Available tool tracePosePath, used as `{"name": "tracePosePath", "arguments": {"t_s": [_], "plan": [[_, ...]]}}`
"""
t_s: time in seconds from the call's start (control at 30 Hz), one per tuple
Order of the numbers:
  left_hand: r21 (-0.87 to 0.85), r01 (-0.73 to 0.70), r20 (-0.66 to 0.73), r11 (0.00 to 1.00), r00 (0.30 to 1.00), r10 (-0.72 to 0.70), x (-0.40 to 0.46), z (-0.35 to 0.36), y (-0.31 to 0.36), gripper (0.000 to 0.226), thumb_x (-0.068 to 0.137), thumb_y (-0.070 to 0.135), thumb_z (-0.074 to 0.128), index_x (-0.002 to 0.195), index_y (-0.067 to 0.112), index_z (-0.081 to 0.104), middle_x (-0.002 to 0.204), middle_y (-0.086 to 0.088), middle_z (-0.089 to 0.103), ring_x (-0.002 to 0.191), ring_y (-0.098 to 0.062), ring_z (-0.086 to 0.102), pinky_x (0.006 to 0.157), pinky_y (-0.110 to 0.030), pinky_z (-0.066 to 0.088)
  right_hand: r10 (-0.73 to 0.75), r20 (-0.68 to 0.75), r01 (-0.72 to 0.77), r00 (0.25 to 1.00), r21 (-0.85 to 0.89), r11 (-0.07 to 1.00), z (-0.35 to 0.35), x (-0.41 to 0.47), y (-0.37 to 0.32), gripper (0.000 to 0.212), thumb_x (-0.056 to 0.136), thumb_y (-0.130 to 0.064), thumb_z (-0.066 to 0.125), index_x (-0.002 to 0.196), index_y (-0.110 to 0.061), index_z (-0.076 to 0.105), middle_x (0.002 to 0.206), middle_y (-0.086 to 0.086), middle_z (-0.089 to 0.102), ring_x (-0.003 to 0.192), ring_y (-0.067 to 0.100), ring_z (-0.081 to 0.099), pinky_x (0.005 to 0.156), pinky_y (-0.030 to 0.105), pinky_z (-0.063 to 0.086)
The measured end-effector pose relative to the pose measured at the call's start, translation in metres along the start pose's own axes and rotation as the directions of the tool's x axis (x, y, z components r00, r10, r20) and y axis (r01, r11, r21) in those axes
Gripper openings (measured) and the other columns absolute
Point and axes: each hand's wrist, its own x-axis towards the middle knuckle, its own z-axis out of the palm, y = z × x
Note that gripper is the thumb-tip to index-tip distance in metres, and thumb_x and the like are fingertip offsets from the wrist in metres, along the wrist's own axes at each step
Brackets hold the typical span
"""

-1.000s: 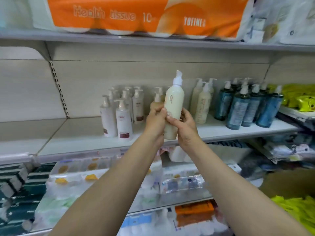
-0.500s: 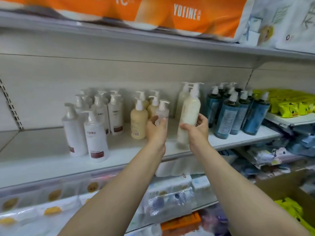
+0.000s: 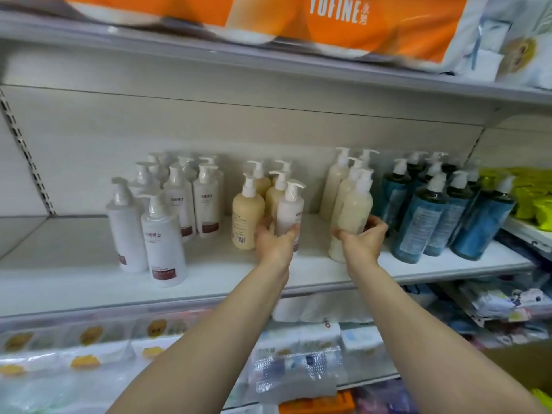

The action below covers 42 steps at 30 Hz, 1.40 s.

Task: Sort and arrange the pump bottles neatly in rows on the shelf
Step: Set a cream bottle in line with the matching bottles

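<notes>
Both arms reach forward to the shelf [image 3: 89,282]. The left hand [image 3: 276,242] curls around a pale pink pump bottle [image 3: 289,210]; just right of it, the right hand [image 3: 363,239] grips the cream pump bottle [image 3: 354,209], tilted, its base on the shelf.

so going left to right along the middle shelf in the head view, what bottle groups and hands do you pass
white bottles → tan bottle → left hand on pale pink bottle → right hand on cream bottle → blue bottles → yellow packs

I see white pump bottles [image 3: 162,231] mid-left, tan ones [image 3: 248,218] centre, cream ones [image 3: 354,210] beside, blue ones [image 3: 418,222] right, all upright on the shelf [image 3: 89,282]
</notes>
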Motion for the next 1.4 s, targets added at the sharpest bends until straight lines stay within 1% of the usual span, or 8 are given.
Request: {"name": "tracePosePath", "arguments": {"t_s": [0.13,0.33,0.67,0.8,0.97,1.2,1.3,1.4], "plan": [[0.044,-0.023,-0.022,0.999,0.999,0.024,0.006,0.01,-0.005,0.062,0.084,0.016,0.078,0.138,0.015,0.048,0.123,-0.002,0.063,0.076,0.001,0.058,0.051,-0.005,0.045,-0.044,0.044,0.049,0.998,-0.105,0.993,-0.002,0.007,0.0,0.079,0.073,-0.01,0.086,0.136,-0.015,0.038,0.138,0.01,0.047,0.121,0.029,0.053,0.096,0.035,0.043],[0.029,-0.009,-0.085,1.0,0.996,0.011,0.009,0.018,-0.017,0.058,0.079,0.01,0.08,0.129,0.02,0.053,0.112,-0.001,0.066,0.087,-0.015,0.066,0.087,-0.046,0.059,-0.173,0.074,0.18,0.982,-0.091,0.979,-0.015,-0.004,-0.003,0.093,0.076,-0.03,0.086,0.151,-0.015,0.033,0.149,0.007,0.035,0.133,0.023,0.042,0.108,0.032,0.036],[0.079,-0.064,-0.03,0.995,0.997,0.066,-0.009,0.01,-0.014,0.058,0.085,0.007,0.076,0.136,0.013,0.049,0.12,-0.003,0.061,0.089,-0.011,0.06,0.05,-0.006,0.047,-0.366,0.081,0.362,0.927,0.052,0.931,-0.019,-0.024,-0.026,0.06,0.089,-0.024,0.073,0.142,-0.02,0.043,0.144,0.0,0.039,0.129,0.013,0.043,0.102,0.024,0.036],[0.103,-0.09,-0.018,0.991,0.996,0.092,-0.021,-0.004,-0.014,0.057,0.085,0.007,0.075,0.136,0.013,0.05,0.121,-0.006,0.063,0.092,-0.011,0.061,0.053,-0.006,0.047,-0.398,0.038,0.397,0.917,0.035,0.917,-0.016,-0.031,-0.024,0.058,0.091,-0.019,0.069,0.143,-0.016,0.043,0.149,0.004,0.035,0.135,0.022,0.04,0.111,0.04,0.039],[0.098,-0.11,-0.029,0.989,0.993,0.113,-0.031,-0.017,-0.012,0.056,0.085,0.005,0.074,0.136,0.009,0.051,0.121,-0.008,0.063,0.097,-0.015,0.061,0.058,-0.007,0.049,-0.547,0.049,0.542,0.836,0.09,0.836,-0.007,-0.055,-0.024,0.056,0.091,-0.013,0.066,0.142,-0.013,0.044,0.147,-0.001,0.039,0.138,0.018,0.039,0.115,0.03,0.03],[0.153,-0.059,0.056,0.987,0.997,0.051,-0.031,-0.036,-0.009,0.052,0.089,0.014,0.072,0.138,0.019,0.053,0.123,-0.004,0.067,0.1,-0.011,0.066,0.067,-0.013,0.05,-0.099,0.615,0.065,0.783,0.077,0.995,0.023,-0.067,-0.022,0.063,0.084,-0.005,0.068,0.143,-0.019,0.05,0.138,-0.002,0.057,0.121,0.011,0.055,0.092,0.019,0.044],[0.237,-0.075,0.083,0.969,0.995,0.057,-0.029,-0.046,-0.005,0.051,0.092,0.019,0.07,0.139,0.025,0.053,0.124,-0.002,0.066,0.107,-0.011,0.063,0.075,-0.014,0.046,0.026,0.694,-0.075,0.72,0.041,0.996,0.037,-0.078,-0.02,0.048,0.084,0.0,0.061,0.127,-0.02,0.062,0.111,-0.002,0.07,0.092,0.008,0.066,0.063,0.015,0.051],[0.27,-0.064,-0.081,0.961,0.993,0.089,-0.026,-0.057,-0.008,0.05,0.094,0.015,0.066,0.141,0.022,0.051,0.122,-0.003,0.061,0.11,-0.016,0.06,0.088,-0.024,0.048,0.01,0.677,-0.053,0.736,0.042,0.998,0.048,-0.088,-0.017,0.038,0.085,-0.007,0.068,0.116,-0.026,0.061,0.103,-0.008,0.069,0.091,0.005,0.065,0.064,0.015,0.048]]}}
